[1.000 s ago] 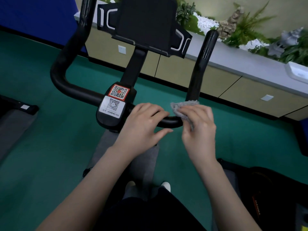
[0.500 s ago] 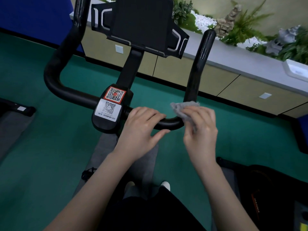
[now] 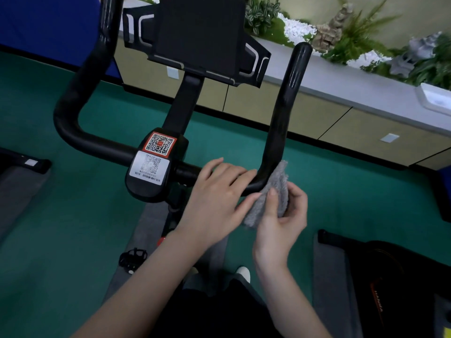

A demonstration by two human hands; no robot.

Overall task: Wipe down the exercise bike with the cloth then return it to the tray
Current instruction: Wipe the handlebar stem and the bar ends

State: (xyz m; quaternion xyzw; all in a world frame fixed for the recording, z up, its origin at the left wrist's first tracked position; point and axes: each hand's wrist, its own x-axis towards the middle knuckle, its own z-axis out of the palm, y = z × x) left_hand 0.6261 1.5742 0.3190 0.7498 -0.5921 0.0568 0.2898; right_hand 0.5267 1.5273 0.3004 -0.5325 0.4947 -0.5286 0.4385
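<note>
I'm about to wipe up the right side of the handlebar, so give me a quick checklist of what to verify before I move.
1. Cloth secure in the right hand: ok, thumb and fingers pinch it.
2. Cloth touching the handlebar: ok, it lies against the right bend.
3. Left hand steadying the bar: ok, fingers lie over it beside the cloth.
4. Upright section above the cloth unobstructed: ok.
5. Tray free to take the cloth: cannot tell, only its corner shows at the picture's edge.

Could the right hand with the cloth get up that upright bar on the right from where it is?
Probably yes. The right hand holds the cloth against the bend at the foot of the upright bar, and nothing shows along the bar above.
</note>
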